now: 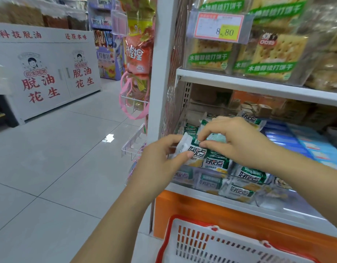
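A small white-and-green snack packet (192,150) is held above a shelf bin full of several like packets (239,186). My left hand (160,158) grips the packet's left end, thumb on its front. My right hand (238,141) pinches the packet's upper right edge between thumb and forefinger. Both hands are over the left front corner of the bin, whose clear front wall (211,182) holds the packets in.
A white-and-red shopping basket (230,245) sits below the orange shelf base (192,207). Cracker packs (268,56) with an 8.80 price tag (219,27) fill the shelf above. Blue packs (306,147) lie to the right. Hanging snacks (139,54) and a white display stand (46,73) border the tiled aisle on the left.
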Demonstrator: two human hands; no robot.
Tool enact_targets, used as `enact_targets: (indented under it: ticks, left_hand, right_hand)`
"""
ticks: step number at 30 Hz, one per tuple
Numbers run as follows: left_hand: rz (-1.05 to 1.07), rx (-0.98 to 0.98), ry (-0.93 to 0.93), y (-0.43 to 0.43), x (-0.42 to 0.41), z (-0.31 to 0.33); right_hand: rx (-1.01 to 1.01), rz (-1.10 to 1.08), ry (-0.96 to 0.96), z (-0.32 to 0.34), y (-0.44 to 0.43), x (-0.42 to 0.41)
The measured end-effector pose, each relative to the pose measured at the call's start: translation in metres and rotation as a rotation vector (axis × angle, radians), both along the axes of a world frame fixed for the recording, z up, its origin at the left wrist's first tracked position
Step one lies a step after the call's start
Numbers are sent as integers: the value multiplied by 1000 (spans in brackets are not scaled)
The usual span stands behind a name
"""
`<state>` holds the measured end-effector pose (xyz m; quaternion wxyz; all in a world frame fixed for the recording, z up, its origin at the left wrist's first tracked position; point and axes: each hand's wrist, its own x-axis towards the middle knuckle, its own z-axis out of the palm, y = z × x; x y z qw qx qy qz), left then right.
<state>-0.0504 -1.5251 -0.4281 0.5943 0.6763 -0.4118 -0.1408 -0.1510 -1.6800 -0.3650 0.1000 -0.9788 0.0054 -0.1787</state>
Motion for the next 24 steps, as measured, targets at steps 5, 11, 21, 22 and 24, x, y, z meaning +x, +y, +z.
enact_targets:
  ticks: [5, 11, 21, 22, 24]
  left_hand:
    - [-72, -90, 171, -1, -5, 2]
    - [-166, -125, 312, -6, -13, -2]
    - [-101, -151, 517, -24, -24, -11]
    - [-66, -140, 542, -25, -25, -12]
    - [-17, -106, 583, -26, -27, -14]
  right_hand:
    - [592, -173, -115, -16, 3, -29]
    - [840, -234, -264, -34, 12, -49]
    - [938, -324, -383, -41, 21, -56]
    - [931, -313, -343, -42, 22, -57]
    - [936, -294, -246, -41, 24, -58]
